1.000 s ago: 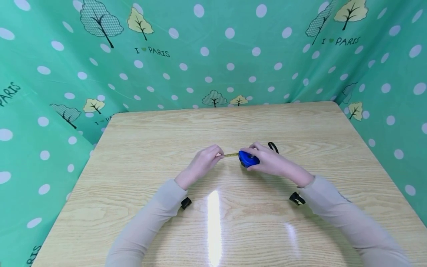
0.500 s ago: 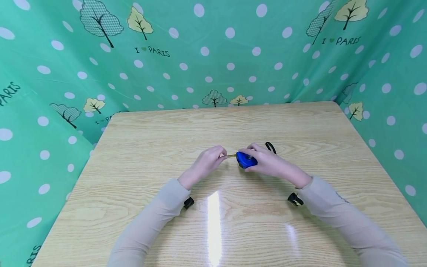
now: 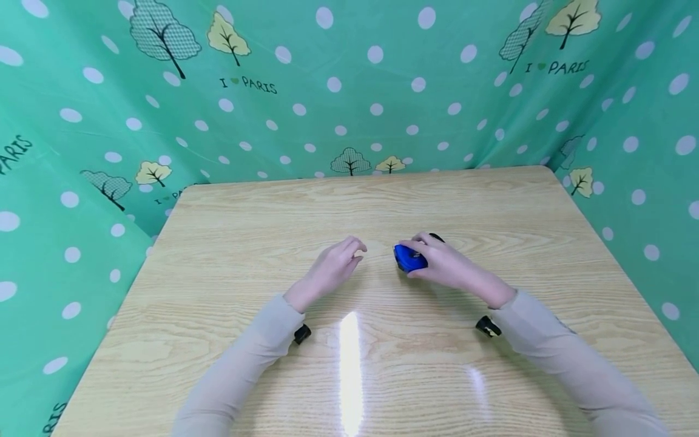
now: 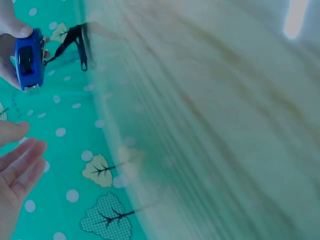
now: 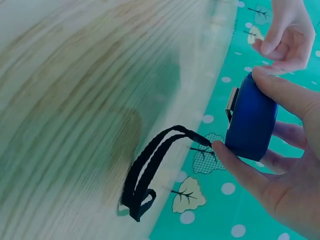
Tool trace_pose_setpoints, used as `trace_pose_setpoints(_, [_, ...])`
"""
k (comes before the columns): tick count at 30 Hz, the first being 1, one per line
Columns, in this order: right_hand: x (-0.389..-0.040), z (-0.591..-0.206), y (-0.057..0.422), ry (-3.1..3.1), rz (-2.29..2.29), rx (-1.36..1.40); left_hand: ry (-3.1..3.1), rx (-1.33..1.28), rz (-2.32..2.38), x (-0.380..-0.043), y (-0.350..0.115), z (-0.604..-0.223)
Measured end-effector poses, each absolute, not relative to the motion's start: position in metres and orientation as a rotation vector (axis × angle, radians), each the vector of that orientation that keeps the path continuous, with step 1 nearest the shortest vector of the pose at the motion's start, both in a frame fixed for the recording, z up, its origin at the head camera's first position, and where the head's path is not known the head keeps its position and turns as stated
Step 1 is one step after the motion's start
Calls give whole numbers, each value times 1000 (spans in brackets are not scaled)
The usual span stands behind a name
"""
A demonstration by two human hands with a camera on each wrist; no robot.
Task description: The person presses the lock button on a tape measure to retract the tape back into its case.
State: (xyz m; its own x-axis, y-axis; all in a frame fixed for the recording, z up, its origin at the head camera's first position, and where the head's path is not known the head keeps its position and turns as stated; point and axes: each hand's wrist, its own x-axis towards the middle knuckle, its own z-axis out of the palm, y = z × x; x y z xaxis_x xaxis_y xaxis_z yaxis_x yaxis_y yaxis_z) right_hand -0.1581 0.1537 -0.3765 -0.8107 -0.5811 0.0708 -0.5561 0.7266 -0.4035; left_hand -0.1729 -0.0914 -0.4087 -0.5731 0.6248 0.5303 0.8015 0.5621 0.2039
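A blue tape measure point(image 3: 408, 260) is held in my right hand point(image 3: 449, 267), just above the table. In the right wrist view, the thumb and fingers span the case point(image 5: 252, 122), whose metal belt clip point(image 5: 231, 104) faces the table. Its black wrist strap point(image 5: 152, 162) hangs down in a loop. My left hand point(image 3: 332, 267) is a short way to the left, holding nothing, with its fingers loosely bent and apart from the thumb. No blade shows between the hands. In the left wrist view, the fingers point(image 4: 24, 165) of the left hand look relaxed, below the tape measure.
The light wood table point(image 3: 262, 237) carries a bright light reflection point(image 3: 351, 370) near its front. A green dotted curtain point(image 3: 306, 130) stands behind it and at both sides. Small black devices point(image 3: 488, 326) show below both cuffs.
The yellow blade stretched between the hands earlier; now it is gone from sight and my left hand has let go of it. The hands first drew slightly closer, then moved apart.
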Motion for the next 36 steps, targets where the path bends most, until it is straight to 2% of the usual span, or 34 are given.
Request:
trace_pose_setpoints(15, [-168, -395, 172, 2846, -589, -838, -2486, -1160, -547, -172, -111, -411])
trace_pose_setpoints(36, [-167, -407, 174, 2940, -501, -890, -2481, -1127, -496, -168, -138, -413])
